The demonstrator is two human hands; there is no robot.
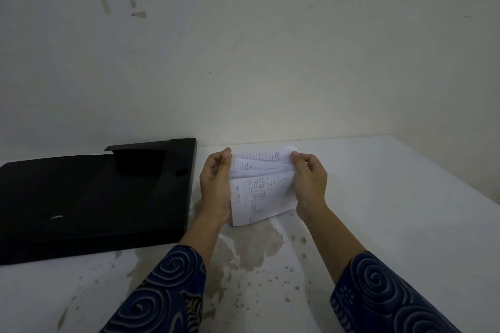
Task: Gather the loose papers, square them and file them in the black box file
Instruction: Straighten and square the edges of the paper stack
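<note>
Head view, L to R. Box file [89, 197] lies flat at table's left edge, close to the back wall, lid flap open toward the wall, mouth up, prob so papers can drop straight in. Just right of it, left hand [216, 184] is closed on the left side of the papers [259, 189], fingers curled round the edge, thumb on top. Papers are off the table [405, 211], near the back edge, between both hands; sheets fanned and bowed, edges not yet aligned, so squaring looks underway, filing not begun. Right hand [308, 181] pinches the right side, fingertips at the top corner, likely to steady the stack. Table has brown stains near the front, below the papers.
</note>
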